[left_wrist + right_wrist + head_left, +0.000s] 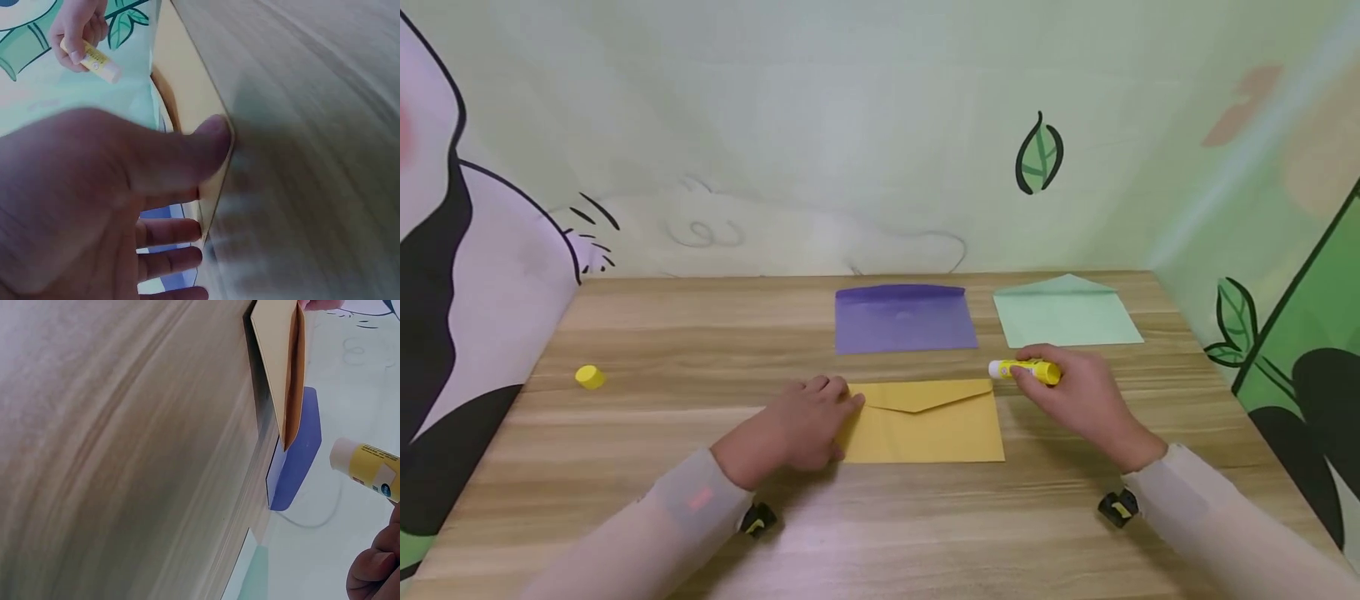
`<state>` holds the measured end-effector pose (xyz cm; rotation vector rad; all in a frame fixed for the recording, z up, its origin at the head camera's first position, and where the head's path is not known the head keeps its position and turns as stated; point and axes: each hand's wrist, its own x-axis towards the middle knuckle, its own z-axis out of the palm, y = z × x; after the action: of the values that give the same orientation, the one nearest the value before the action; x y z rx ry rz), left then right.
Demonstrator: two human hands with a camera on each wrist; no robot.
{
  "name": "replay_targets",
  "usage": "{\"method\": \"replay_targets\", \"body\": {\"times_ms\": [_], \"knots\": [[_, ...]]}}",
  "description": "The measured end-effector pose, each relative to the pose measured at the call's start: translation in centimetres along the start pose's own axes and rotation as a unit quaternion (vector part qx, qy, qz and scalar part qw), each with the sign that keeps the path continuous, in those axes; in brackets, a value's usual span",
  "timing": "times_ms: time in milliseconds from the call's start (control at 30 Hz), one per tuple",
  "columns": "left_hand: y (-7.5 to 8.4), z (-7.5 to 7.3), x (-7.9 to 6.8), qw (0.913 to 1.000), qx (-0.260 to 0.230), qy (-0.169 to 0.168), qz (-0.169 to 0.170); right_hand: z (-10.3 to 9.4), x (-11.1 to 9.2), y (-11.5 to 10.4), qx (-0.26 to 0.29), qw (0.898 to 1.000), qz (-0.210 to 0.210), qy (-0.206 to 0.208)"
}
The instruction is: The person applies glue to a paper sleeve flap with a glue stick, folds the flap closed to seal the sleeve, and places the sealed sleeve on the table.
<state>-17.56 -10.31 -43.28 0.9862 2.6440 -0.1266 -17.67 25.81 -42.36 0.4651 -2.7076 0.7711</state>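
A yellow envelope (pixel 925 433) lies in front of me with its pointed flap (pixel 925 393) toward the far side. My left hand (pixel 808 421) holds its left end; in the left wrist view the thumb (pixel 209 147) is on the envelope near a corner. Seen from the right wrist, the flap stands slightly away from the body. My right hand (pixel 1086 396) grips a yellow glue stick (pixel 1037 371), thumb and fingers around its barrel. Its uncapped white end (pixel 342 455) points left, just above the envelope's upper right corner.
A purple envelope (pixel 906 327) and a mint green envelope (pixel 1067 319) lie side by side near the back wall, their flaps facing the wall. On the left of the wooden table (pixel 700 333) rests a small yellow cap (pixel 591 377). Painted walls (pixel 820 167) border the table.
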Motion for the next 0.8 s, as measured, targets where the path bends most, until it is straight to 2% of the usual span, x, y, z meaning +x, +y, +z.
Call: {"method": "replay_targets", "body": {"times_ms": [67, 167, 367, 633, 800], "knots": [[-0.1, 0.2, -0.1, 0.9998, -0.020, -0.005, 0.007, 0.1, -0.1, 0.0, 0.001, 1.000, 0.001, -0.006], [-0.3, 0.6, -0.1, 0.9984, -0.050, 0.006, 0.025, 0.2, -0.1, 0.0, 0.002, 1.000, 0.006, -0.009], [-0.7, 1.2, 0.0, 0.9971, -0.062, 0.031, 0.032, 0.1, -0.1, 0.0, -0.003, 1.000, 0.015, -0.014], [-0.3, 1.4, 0.3, 0.9992, -0.022, 0.028, 0.017, 0.2, 0.0, 0.0, -0.001, 1.000, 0.016, -0.020], [0.1, 1.0, 0.3, 0.9994, -0.021, 0.025, 0.012, 0.2, -0.1, 0.1, -0.001, 1.000, 0.012, -0.016]]}}
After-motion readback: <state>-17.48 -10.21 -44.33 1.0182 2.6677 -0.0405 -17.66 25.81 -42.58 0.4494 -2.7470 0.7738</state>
